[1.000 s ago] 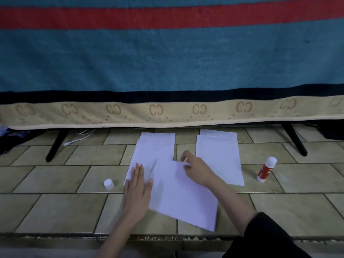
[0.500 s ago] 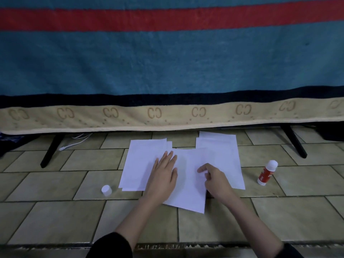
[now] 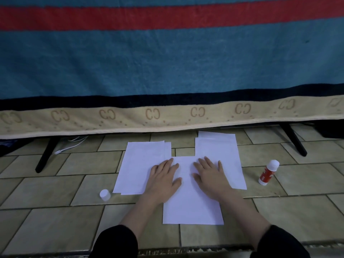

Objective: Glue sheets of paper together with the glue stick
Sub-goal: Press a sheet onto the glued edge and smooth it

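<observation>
Far left, the small white cap (image 3: 105,194) sits upright on the tiled floor (image 3: 46,185), off the stick and just beside the left paper stack (image 3: 141,164). The left hand (image 3: 163,178) lies flat, fingers (image 3: 168,163) straight and spread wide, pressing the middle sheet (image 3: 192,207) where it overlaps that stack, probably to bed a glued seam. The right hand (image 3: 211,176) mirrors it, palm down, over the overlap with the right stack (image 3: 221,151). The paper is thin, matte and smooth. The glue stick (image 3: 269,172), a red-and-white tube, stands well apart at right, out of reach.
</observation>
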